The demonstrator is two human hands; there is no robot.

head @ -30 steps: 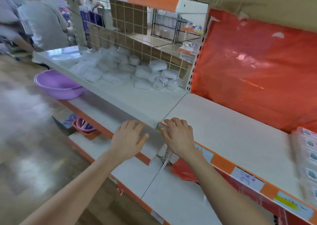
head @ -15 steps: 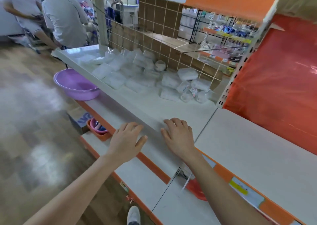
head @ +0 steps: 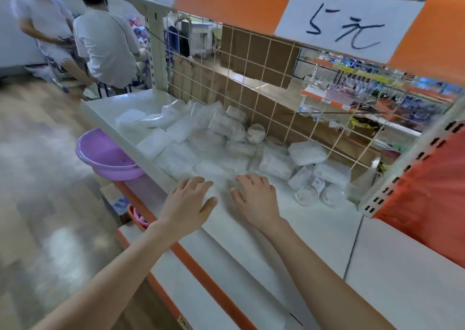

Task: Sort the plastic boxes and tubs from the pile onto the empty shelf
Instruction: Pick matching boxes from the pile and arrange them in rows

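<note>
A pile of clear plastic boxes and tubs [head: 216,138] lies on a white shelf [head: 314,226] against a wire grid. Round tubs [head: 308,195] sit at the pile's right end. My left hand [head: 187,202] and my right hand [head: 256,199] hover side by side over the shelf, just in front of the pile, fingers spread and relaxed, holding nothing. A bare white shelf [head: 412,274] with an orange back panel lies to the right.
A purple basin [head: 105,155] sticks out from the shelf below at the left. A wire grid [head: 251,78] backs the pile. A price sign [head: 352,20] hangs overhead. Two people [head: 100,45] sit at the far left on the wooden floor aisle.
The view swung left from the bare shelf toward the pile. Both hands moved forward from the shelf's front edge to just before the boxes.
</note>
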